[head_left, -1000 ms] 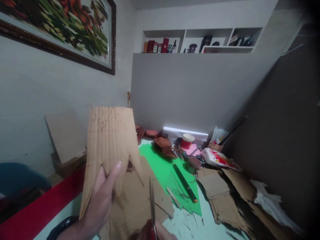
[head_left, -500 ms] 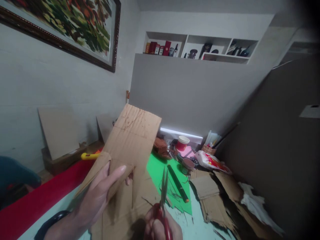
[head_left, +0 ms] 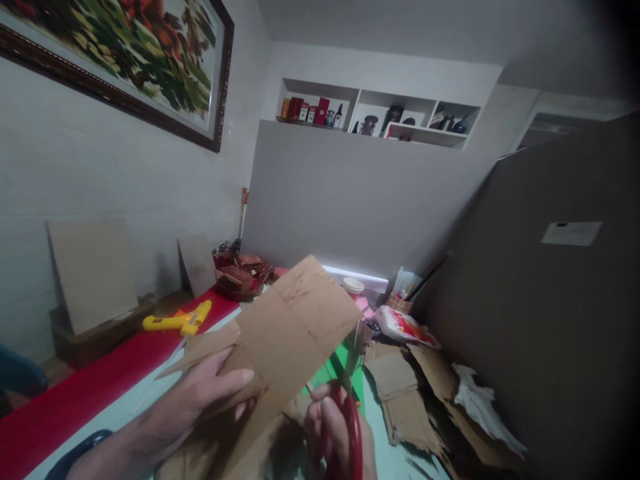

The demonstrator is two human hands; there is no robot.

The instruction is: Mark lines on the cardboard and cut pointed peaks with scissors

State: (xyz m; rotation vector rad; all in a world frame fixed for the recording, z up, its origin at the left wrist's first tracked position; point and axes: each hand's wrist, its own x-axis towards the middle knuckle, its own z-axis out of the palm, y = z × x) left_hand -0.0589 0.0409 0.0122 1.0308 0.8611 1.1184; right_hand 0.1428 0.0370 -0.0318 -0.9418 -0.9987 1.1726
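Observation:
My left hand [head_left: 200, 400] grips a flat brown cardboard piece [head_left: 295, 327] by its lower left edge, thumb on top. The piece is tilted down toward the right and has a fold line across it. My right hand [head_left: 327, 430] holds red-handled scissors [head_left: 350, 393] at the bottom centre. Their blades point up and meet the cardboard's right edge. A dark band sits on my left wrist.
Cardboard scraps [head_left: 405, 393] and a green sheet [head_left: 345, 370] lie on the pale table. A yellow glue gun [head_left: 180, 321] rests on a red strip at left. A cup [head_left: 353, 287], a snack bag [head_left: 404, 327] and white paper [head_left: 480, 400] sit further back and right.
The cardboard has swung from upright to tilted down to the right. The scissors rose from below the sheet to its right edge. The view panned left, revealing the glue gun.

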